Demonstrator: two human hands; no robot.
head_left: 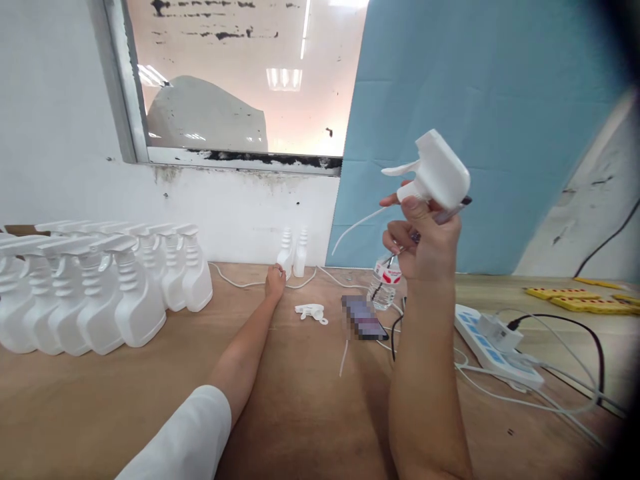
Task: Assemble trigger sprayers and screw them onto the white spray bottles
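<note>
High on the right, my right hand (425,233) grips a white spray trigger head (440,170), its thin dip tube (357,227) hanging down to the left. A dark pen (453,212) is tucked in the same hand. My left hand (276,280) reaches to the back of the table, its fingers closed around the lower part of a white spray bottle (286,247) without a head. Beside it stands another headless white bottle (301,253). On the table between my arms lies a second white trigger head (311,312).
Several white spray bottles with heads fitted (140,300) stand in rows at left. A phone (364,317), a water bottle (384,287) and a white cable (240,283) lie or stand near the middle. At right are a power strip (500,353) and yellow strips (595,303).
</note>
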